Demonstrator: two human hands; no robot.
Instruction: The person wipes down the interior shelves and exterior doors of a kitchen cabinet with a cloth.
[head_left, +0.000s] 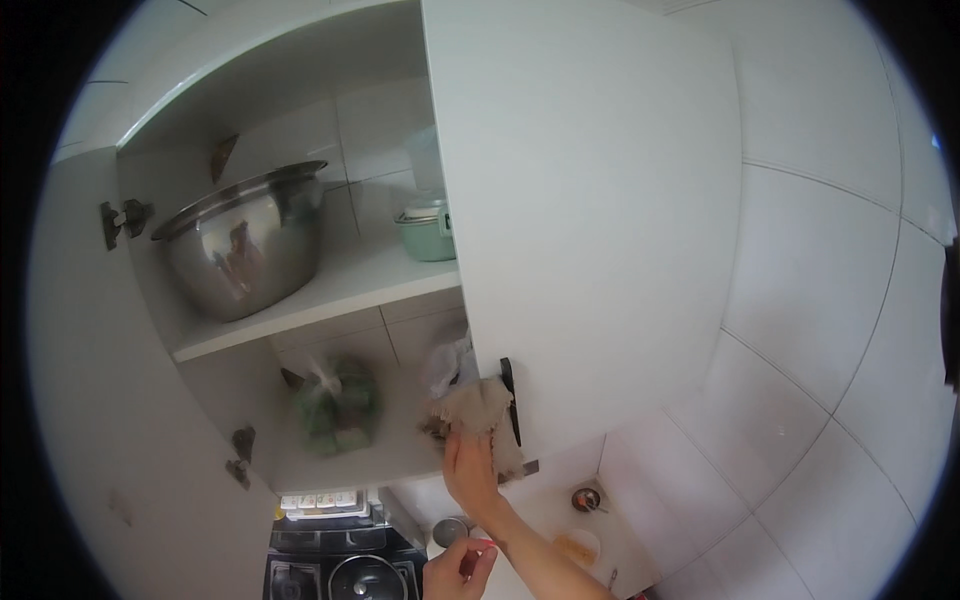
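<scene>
My right hand (472, 469) reaches up to the lower edge of a white cabinet door (600, 225), gripping a beige frayed cloth (480, 409) beside the black door handle (511, 401). Below it, my left hand (459, 571) is raised with thumb and fingers pinched on a small red item, too small to identify. Behind the cloth, a whitish plastic bag (450, 366) lies partly hidden by the door. On the lower shelf sits a tied clear plastic bag with green contents (337, 412). A large stainless steel basin (247, 247) stands tilted on the upper shelf.
A light green lidded pot (426, 232) is on the upper shelf (322, 315). The left cabinet door (112, 390) stands open. Below are a gas stove with a glass-lidded pan (367, 581), a metal bowl (451, 532), a small dark bowl (586, 499) and a plate of yellowish food (577, 547).
</scene>
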